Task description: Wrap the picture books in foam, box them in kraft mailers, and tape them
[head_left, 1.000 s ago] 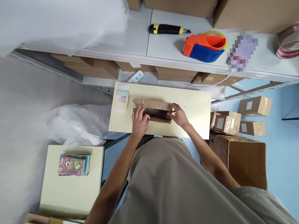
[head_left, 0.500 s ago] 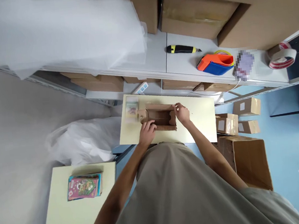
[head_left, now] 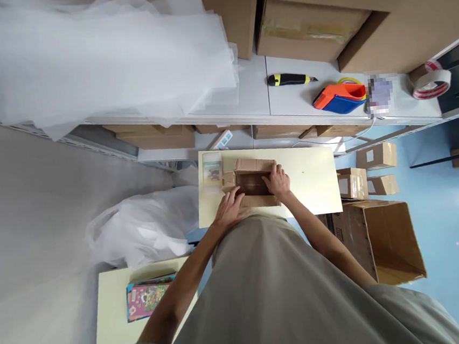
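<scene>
Right hand [head_left: 279, 182] grips a cardboard box [head_left: 250, 183] by one end, left hand [head_left: 228, 208] loosely open at its corner, gentle pressure advisable.

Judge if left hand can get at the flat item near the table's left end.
Probably yes: the flat item lies near the left hand on the same table, seemingly uncovered; only a cardboard flap sits close beside it.
</scene>
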A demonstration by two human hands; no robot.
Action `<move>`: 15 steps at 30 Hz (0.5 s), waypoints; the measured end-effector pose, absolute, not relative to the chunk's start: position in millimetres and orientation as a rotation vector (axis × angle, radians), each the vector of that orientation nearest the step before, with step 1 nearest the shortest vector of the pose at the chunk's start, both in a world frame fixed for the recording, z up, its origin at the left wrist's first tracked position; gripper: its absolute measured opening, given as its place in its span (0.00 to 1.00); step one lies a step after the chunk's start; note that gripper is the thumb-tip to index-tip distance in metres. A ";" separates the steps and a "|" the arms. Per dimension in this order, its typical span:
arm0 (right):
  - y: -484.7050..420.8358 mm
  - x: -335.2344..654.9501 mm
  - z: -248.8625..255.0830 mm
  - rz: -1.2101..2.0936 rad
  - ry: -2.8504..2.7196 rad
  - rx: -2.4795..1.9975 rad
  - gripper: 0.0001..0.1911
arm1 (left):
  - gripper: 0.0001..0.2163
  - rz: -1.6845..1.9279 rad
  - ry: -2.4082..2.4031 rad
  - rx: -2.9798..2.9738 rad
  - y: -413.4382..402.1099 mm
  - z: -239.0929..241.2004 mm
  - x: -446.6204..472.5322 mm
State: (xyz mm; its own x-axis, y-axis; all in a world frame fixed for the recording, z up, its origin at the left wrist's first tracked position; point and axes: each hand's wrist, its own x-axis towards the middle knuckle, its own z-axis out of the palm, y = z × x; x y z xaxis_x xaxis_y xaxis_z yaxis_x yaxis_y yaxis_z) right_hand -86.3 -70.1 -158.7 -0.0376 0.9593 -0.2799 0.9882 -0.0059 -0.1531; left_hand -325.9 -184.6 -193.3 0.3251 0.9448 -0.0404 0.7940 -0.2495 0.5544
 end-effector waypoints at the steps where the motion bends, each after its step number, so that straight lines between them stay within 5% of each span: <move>1: -76.1 -88.8 -160.5 -0.459 2.170 2.107 0.39 | 0.23 0.419 1.521 2.116 -185.3 -191.6 -326.4; 8: -91.4 -82.4 -151.4 -0.508 2.087 2.160 0.46 | 0.20 0.435 1.516 2.073 -182.4 -189.2 -324.3; 15: -101.8 -44.8 -117.3 -0.594 2.029 2.212 0.32 | 0.14 0.435 1.507 2.056 -170.9 -194.4 -315.6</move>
